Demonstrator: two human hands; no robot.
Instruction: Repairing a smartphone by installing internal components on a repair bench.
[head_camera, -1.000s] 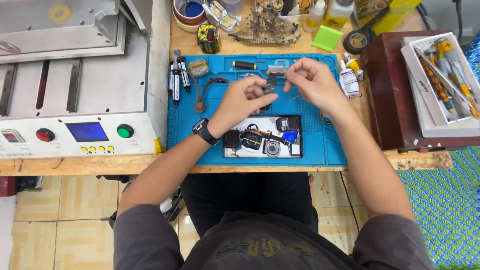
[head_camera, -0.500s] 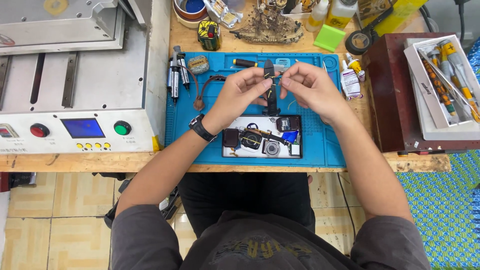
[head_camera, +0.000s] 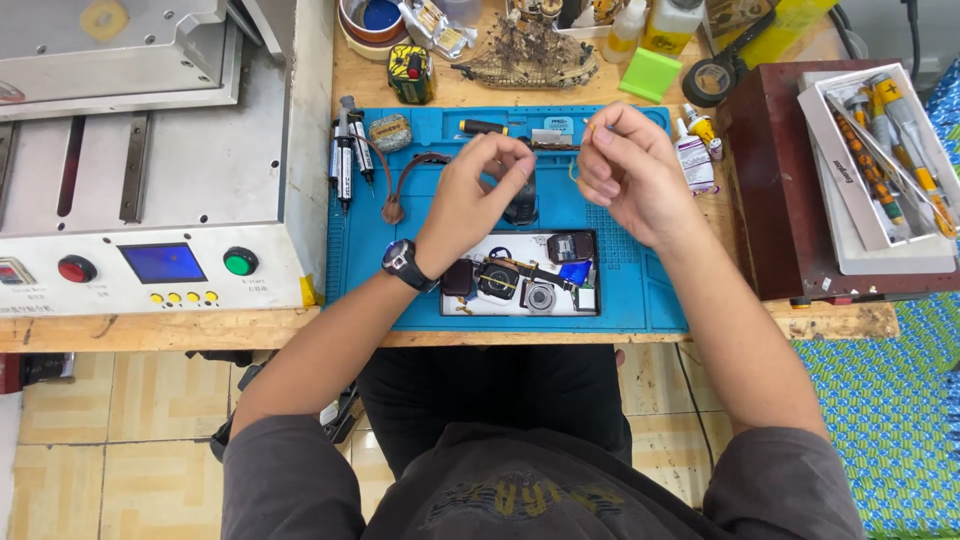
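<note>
From the head camera we look down on a wooden worktop (head_camera: 440, 92) with a blue rubber work mat (head_camera: 640, 290) laid on it. Our left hand (head_camera: 478, 195), with a black wristwatch (head_camera: 403, 262) on its wrist, hovers over the mat's upper middle; its grip is narrow, thumb and forefinger pinched on something too small for us to tell. Just below those fingers a small dark upright part (head_camera: 522, 203) stands on the mat. Our right hand (head_camera: 628, 170) is raised just beside the left, fingers curled in; a thin yellowish wire (head_camera: 573, 170) hangs at its fingertips, though we cannot tell whether it is truly held. Nearer our body lies a white rectangular tray (head_camera: 585, 300) holding dark disassembled watch parts. To the left stands a grey metal machine (head_camera: 150, 180) with a blue screen and red and green buttons. At the right, a dark red box (head_camera: 770, 200) carries a white tray of tools (head_camera: 890, 255).
</note>
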